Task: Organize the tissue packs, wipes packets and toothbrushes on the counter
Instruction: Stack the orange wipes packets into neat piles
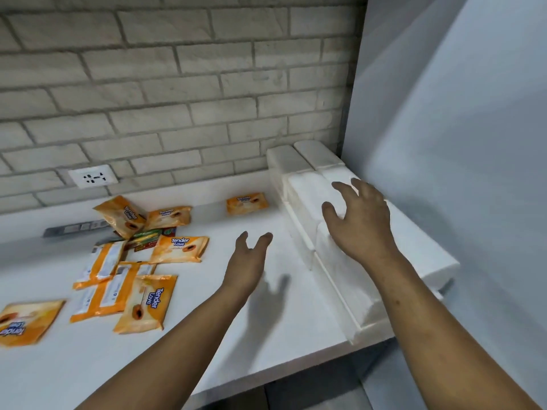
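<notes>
Both hands are out over the white bench [207,335] and neither one is holding anything. The right hand [359,220] floats above the tissue packs [334,261], fingers [340,187] spread wide and a bit curled, palm facing down; can't really tell if it's touching the top pack or just over it. The left hand [247,261] is lower and nearer the middle, turned edge-on, fingers loosely apart, with its shadow on the bench just beside it. The tissue packs are white blocks lined up in a row along the right side against the right wall [458,128], running from the near edge to the far corner, where two more packs [305,156] sit side by side at the brick wall [177,84]. The wipes packets are orange and mostly in a messy pile [127,270] on the left, some overlapping, some face-down showing white labels. One lone packet [247,203] lies far back near the wall, well apart from the pile, and another [25,321] sits at the near left edge of the view. There's something green and red [151,236] tucked in the pile, probably the toothbrush packaging, but it's too buried to say. A socket [92,178] is on the brick wall, far left.
</notes>
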The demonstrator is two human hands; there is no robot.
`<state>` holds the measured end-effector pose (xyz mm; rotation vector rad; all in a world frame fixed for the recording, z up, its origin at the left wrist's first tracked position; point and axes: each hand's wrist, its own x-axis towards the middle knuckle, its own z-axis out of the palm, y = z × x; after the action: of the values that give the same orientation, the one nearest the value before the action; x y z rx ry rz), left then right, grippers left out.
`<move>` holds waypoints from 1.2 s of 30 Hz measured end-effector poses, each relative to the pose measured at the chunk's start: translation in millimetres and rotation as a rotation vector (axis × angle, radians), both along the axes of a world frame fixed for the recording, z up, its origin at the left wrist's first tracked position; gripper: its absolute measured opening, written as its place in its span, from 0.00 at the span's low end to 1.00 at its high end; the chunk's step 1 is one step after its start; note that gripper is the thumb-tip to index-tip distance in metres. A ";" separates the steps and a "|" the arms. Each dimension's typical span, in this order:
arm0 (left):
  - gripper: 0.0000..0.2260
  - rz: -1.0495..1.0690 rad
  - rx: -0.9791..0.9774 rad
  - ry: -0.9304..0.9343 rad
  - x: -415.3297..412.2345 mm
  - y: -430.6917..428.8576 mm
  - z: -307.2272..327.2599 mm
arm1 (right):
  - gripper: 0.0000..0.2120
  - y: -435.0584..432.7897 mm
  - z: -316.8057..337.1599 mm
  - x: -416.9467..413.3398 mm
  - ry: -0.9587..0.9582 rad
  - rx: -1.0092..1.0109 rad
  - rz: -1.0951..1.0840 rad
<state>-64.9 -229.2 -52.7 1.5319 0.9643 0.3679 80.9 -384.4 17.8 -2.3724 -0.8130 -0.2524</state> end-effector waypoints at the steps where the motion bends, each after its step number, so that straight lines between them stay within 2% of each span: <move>1: 0.47 0.013 0.015 0.002 -7.5 9.8 0.0 | 0.25 13.5 -1.7 -6.5 -0.002 -0.013 0.033; 7: 0.33 0.088 0.137 -0.003 -50.8 78.3 -10.6 | 0.26 95.4 -20.8 -44.4 0.019 -0.101 0.198; 14: 0.31 0.089 0.347 0.150 -90.8 161.6 -31.5 | 0.30 190.2 -56.5 -77.6 0.090 -0.225 0.330; 27: 0.31 -0.333 0.749 0.559 -120.2 255.2 -95.6 | 0.31 315.4 -137.5 -136.8 0.269 -0.518 0.472; 36: 0.30 -0.472 0.788 0.753 -103.8 291.9 -116.6 | 0.31 336.9 -188.7 -127.0 0.279 -0.686 0.559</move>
<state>-168.8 62.8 -169.3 2.6593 1.0180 -0.2379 -46.1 -47.5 -170.9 -2.5448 -1.5489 0.6703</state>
